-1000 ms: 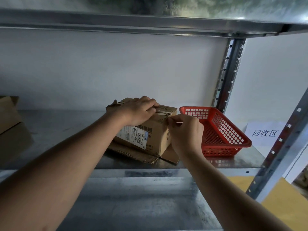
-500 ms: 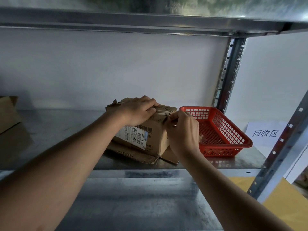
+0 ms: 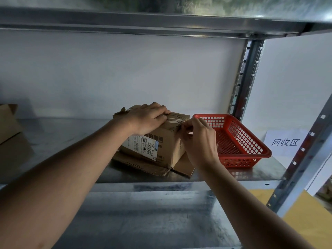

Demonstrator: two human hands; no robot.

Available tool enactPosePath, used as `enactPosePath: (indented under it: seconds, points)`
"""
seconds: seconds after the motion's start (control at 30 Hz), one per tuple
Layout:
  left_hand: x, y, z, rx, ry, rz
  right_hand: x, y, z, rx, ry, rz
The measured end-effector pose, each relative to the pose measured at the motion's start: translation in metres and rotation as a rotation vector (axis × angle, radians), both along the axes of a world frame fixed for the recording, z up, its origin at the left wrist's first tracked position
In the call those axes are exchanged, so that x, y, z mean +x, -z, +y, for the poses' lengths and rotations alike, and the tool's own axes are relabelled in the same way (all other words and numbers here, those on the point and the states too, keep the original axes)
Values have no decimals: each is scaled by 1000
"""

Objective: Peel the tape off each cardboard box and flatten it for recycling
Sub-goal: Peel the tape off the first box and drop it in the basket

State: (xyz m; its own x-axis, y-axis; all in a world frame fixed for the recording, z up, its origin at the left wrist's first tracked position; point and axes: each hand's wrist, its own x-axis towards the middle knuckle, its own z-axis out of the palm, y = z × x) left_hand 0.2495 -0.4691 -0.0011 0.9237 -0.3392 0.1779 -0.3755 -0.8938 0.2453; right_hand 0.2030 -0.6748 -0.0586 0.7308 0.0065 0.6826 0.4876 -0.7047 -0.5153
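Nearest to me, two bare forearms reach up and over the front lip of a metal shelf (image 3: 212,178). The right hand (image 3: 199,141) is raised at the near right corner of a cardboard box (image 3: 161,150), its fingertips (image 3: 186,124) pinched together on the end of a strip of tape (image 3: 175,120) that runs across the box top. The left hand (image 3: 147,119) lies on top of the box with its fingers curled over the taped seam, pressing down.

The box sits on the shelf a little right of the middle, its bottom flaps splayed out flat beneath it, and a white shipping label (image 3: 142,143) with barcodes covers its front face.

Just beside the box on the right stands a red plastic basket (image 3: 239,141), close to the right hand. Further right, past the shelf's post, a white paper sign (image 3: 285,141) bears printed characters. At the far left edge, part of another cardboard box (image 3: 8,121) shows. Behind it all is a plain pale wall (image 3: 125,74).
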Motion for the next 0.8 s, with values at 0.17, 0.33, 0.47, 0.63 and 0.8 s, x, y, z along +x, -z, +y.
enactPosePath:
  seconds: [0.17, 0.33, 0.47, 0.63, 0.8]
  points:
    - [3, 1, -2, 24, -16, -1, -12, 15, 7, 224, 8, -15]
    - [3, 3, -1, 35, -18, -6, -11, 15, 17, 303, 82, 30]
    - [2, 3, 0, 37, -13, -16, -9, 7, 11, 180, 78, 25]
    - [3, 2, 2, 29, 6, -18, 0, -8, -6, -127, 28, -42]
    - [6, 4, 2, 16, -5, -16, -3, 7, -11, 109, -59, -69]
